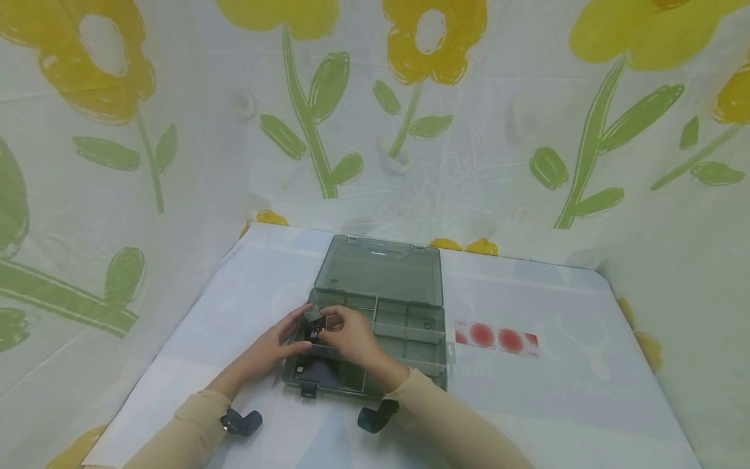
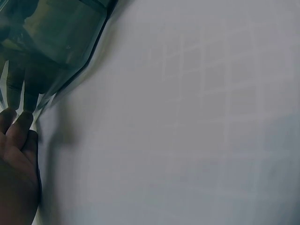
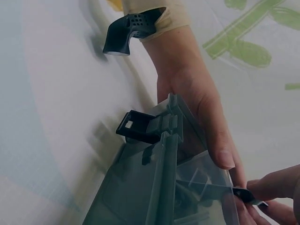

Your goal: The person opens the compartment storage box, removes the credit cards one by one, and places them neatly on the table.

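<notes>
A translucent grey-green compartment box (image 1: pixel 410 352) lies on the table with its hinged lid (image 1: pixel 381 270) laid back. My right hand (image 1: pixel 354 335) pinches a small flat black piece with pale print (image 1: pixel 315 329) between thumb and fingers, over the left compartments. In the right wrist view, the black piece (image 3: pixel 251 196) shows at the fingertips, by the box wall. My left hand (image 1: pixel 269 352) rests along the box's left side, its thumb and fingers mostly straight. The left wrist view catches the left hand (image 2: pixel 18 159) with fingertips right at the box corner (image 2: pixel 70 47).
Two red-and-white cards (image 1: pixel 482 335) lie side by side right of the box. A dark flat rectangle (image 1: pixel 328 373) lies in the front left compartment. A black latch (image 1: pixel 308 389) sticks out at the front edge. Flower-printed sheeting (image 1: pixel 469 143) rises behind the table.
</notes>
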A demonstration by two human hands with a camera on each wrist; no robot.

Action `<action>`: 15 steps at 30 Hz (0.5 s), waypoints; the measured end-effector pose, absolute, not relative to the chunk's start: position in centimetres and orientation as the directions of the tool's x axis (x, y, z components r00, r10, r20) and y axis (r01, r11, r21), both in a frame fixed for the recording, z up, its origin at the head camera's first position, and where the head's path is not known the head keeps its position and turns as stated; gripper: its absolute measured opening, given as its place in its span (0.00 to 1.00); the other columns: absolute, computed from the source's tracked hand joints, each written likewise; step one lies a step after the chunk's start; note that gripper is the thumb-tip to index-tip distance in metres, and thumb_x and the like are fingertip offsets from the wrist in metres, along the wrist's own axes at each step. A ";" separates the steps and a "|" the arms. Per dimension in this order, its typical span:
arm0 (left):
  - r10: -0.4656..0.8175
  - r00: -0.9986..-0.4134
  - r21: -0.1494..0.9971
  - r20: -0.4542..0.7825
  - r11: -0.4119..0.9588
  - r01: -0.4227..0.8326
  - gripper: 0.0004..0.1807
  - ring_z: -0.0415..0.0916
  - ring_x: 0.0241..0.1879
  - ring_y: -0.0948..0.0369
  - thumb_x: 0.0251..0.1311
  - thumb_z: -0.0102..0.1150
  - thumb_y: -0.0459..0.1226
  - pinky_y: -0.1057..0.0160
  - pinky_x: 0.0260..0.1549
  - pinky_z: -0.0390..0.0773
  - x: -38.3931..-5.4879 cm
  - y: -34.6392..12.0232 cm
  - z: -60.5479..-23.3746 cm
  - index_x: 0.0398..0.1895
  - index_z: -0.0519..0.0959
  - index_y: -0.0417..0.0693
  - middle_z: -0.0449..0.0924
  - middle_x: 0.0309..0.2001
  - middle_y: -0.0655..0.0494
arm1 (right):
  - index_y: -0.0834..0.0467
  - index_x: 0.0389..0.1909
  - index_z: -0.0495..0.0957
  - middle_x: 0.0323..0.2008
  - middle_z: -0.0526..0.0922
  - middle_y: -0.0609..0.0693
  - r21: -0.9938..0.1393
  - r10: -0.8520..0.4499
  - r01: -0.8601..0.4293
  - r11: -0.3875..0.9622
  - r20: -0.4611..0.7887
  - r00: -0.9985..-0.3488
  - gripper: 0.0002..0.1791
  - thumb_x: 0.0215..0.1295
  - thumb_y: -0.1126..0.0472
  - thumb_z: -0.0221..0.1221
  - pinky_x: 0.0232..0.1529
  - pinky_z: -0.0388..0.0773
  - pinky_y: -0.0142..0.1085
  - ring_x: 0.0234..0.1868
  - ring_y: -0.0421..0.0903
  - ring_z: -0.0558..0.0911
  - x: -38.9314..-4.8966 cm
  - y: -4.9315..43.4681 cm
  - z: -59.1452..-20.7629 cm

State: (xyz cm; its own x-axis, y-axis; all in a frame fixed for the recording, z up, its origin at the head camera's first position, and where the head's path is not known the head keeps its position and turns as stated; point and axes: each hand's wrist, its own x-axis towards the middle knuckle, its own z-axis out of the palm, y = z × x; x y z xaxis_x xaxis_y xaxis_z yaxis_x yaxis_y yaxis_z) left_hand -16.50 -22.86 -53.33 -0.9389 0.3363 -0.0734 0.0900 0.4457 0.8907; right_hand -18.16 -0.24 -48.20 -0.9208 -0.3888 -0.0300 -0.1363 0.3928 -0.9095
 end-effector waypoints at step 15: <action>0.325 -0.942 0.887 -0.078 0.454 0.084 0.44 0.47 0.77 0.38 0.67 0.65 0.49 0.38 0.74 0.53 -16.5 -22.9 -53.4 0.81 0.54 0.63 0.45 0.82 0.45 | 0.55 0.58 0.80 0.46 0.87 0.54 -0.878 -0.431 -0.190 0.438 -0.020 -0.902 0.19 0.65 0.66 0.64 0.35 0.84 0.35 0.42 0.47 0.87 -18.4 0.5 -48.4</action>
